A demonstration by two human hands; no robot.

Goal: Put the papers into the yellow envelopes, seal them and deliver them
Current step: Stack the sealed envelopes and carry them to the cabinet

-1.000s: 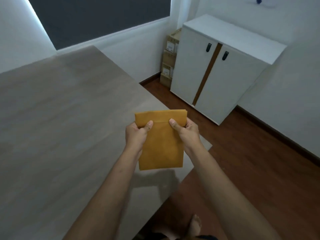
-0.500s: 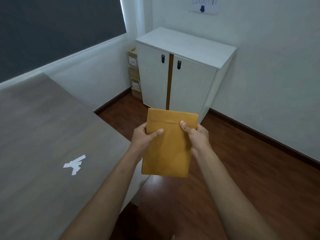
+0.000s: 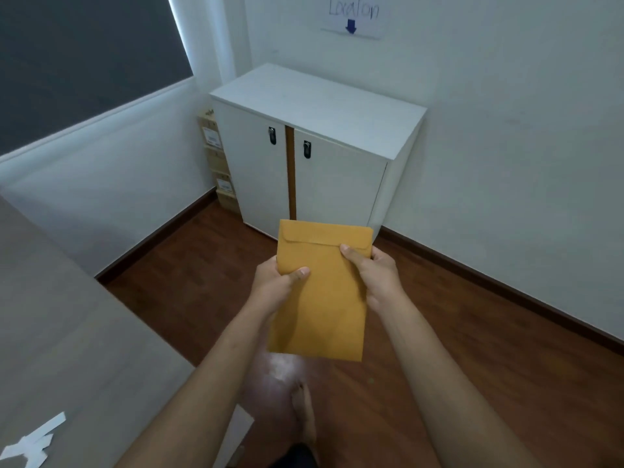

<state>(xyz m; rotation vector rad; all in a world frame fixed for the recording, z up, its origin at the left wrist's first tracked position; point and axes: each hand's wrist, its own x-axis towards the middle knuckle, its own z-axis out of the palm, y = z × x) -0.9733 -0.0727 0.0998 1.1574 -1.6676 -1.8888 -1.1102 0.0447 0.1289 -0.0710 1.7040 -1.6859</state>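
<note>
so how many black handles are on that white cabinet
2. One handle sits near the top of the left door, the other handle near the top of the right door, either side of the brown strip on the cabinet. Other sides are hidden.

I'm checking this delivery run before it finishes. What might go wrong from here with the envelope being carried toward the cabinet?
1. The yellow envelope is pinched only along its upper sides by the left hand and right hand; the lower part hangs free and might slip.
2. Its flap lies folded down, but whether it is stuck cannot be told; papers might slide out.
3. The bare foot passes near the table corner; a stumble is possible.
</note>
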